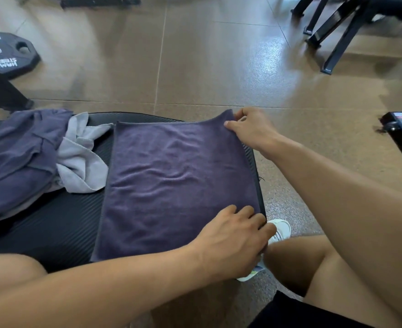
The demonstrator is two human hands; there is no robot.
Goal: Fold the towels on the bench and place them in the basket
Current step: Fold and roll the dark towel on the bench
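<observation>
A dark purple towel [171, 181] lies spread flat across the right end of the black ribbed bench [53, 223]. My right hand [249, 129] pinches its far right corner, which is lifted slightly. My left hand [230, 242] grips the near right corner at the bench's edge, fingers curled over the hem. To the left lie a crumpled light grey towel [81, 157] and a heap of dark blue towels [17, 157]. No basket is in view.
A black weight plate [8, 53] leans on a rack foot at the far left. Black machine legs [337, 34] stand at the far right, and a black bar end [401, 131] juts in from the right. My bare knee and white shoe [278, 230] are beside the bench.
</observation>
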